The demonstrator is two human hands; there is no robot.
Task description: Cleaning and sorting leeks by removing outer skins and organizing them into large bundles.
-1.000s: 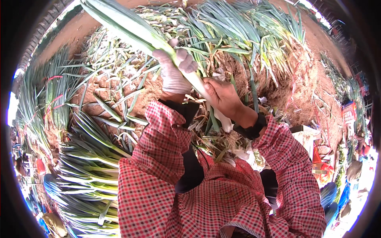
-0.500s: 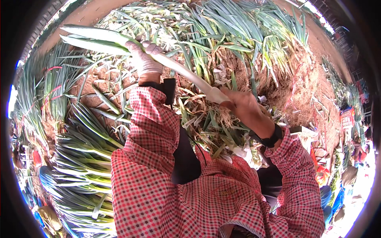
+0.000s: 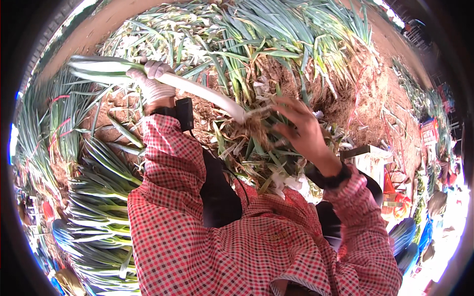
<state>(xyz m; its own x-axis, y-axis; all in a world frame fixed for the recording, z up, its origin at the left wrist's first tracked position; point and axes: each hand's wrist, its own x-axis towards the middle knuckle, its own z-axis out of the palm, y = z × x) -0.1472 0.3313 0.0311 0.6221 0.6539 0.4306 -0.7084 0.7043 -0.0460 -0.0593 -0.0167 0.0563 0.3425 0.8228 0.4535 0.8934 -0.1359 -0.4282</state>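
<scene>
A long leek (image 3: 203, 93) with a white shaft, green leaves at its left end and brown roots at its right end is held up in front of me. My left hand (image 3: 152, 81), in a pale knitted glove, wraps round it where the white turns green. Bare and with fingers spread, my right hand (image 3: 302, 129) hovers just right of the root end. Some thin pale peelings (image 3: 261, 111) hang between its fingertips and the roots; whether the fingers touch them I cannot tell.
A large heap of unpeeled leeks (image 3: 276, 34) with soil and roots lies ahead. Leeks with white stems (image 3: 106, 212) are laid in a row at my left, beyond them bundles tied with red string (image 3: 61, 116). Stripped leaves (image 3: 261, 163) cover the ground before me. A pale box (image 3: 370, 160) stands at the right.
My right hand has let go of the leek's white end and opened, moving right and slightly down; roots now show there. The left hand has shifted left and down with the leek.
</scene>
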